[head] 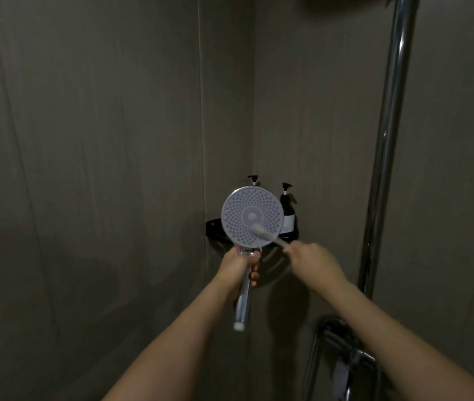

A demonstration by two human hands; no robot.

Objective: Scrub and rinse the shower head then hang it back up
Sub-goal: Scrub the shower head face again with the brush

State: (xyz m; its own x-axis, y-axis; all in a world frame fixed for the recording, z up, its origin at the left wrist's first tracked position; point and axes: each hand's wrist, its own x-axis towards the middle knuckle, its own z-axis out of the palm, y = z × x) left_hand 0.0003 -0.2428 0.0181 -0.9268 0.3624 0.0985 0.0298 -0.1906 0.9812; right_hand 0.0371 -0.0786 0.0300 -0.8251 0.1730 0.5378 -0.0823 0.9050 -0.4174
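A round white shower head (244, 211) with many small nozzles faces me, upright in front of the wall corner. Its chrome handle (243, 299) runs down from it, and my left hand (237, 270) is shut around the handle just under the head. My right hand (312, 259) holds a pale toothbrush (270, 236) by its handle. The brush's bristle end rests on the lower right of the nozzle face.
A black corner shelf (214, 227) behind the shower head carries two dark pump bottles (287, 209). A tall chrome rail (386, 146) rises at the right. A chrome mixer valve (345, 360) sits at the lower right. Grey wall panels surround everything.
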